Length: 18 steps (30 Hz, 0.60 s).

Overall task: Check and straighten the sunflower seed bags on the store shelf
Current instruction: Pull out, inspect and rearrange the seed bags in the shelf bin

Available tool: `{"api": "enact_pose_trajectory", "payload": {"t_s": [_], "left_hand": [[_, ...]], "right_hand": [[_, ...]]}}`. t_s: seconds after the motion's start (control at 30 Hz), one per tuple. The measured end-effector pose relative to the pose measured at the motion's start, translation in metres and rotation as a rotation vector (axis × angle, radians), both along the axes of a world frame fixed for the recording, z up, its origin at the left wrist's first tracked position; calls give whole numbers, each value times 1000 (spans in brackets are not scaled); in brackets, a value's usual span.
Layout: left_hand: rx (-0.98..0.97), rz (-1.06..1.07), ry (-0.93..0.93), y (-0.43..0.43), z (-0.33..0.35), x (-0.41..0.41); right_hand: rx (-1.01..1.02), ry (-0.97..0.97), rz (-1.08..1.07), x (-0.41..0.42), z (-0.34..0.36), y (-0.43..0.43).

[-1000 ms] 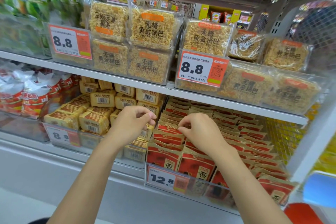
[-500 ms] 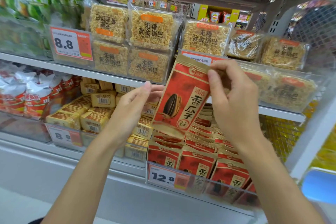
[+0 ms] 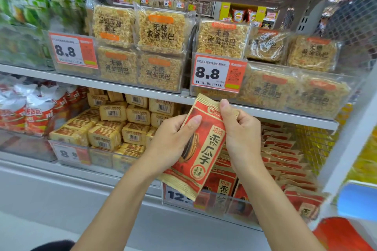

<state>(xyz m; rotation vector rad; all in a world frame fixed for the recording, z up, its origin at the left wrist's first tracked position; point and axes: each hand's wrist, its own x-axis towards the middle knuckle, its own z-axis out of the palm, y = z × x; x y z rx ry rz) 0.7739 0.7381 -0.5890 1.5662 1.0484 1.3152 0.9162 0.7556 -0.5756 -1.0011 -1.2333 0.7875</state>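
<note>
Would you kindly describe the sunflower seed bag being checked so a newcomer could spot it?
Find the lower shelf, where red bags stand in rows. The sunflower seed bag is in front of them, tilted, gripped by the left hand and right hand: the only one lifted out.

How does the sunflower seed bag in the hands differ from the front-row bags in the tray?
The held bag is raised and tilted, most of its front showing; the front-row bags stand in the tray, partly hidden. The left hand and right hand grip the held bag; nothing touches the front-row bags. Both carry the same red and gold print.
</note>
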Motion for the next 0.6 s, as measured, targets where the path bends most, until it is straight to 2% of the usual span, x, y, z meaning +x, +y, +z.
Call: {"api": "enact_pose_trajectory", "payload": {"t_s": [0.2, 0.33, 0.43, 0.6], "left_hand": [[1, 13, -19, 1, -2, -1], [-43, 98, -200, 0, 2, 1], [-71, 139, -220, -2, 2, 4], [-185, 50, -204, -6, 1, 8]], "right_hand": [[-6, 13, 79, 3, -2, -4], [-57, -174, 208, 4, -7, -9], [-12, -267, 189, 2, -11, -12], [9, -258, 145, 9, -15, -14]]}}
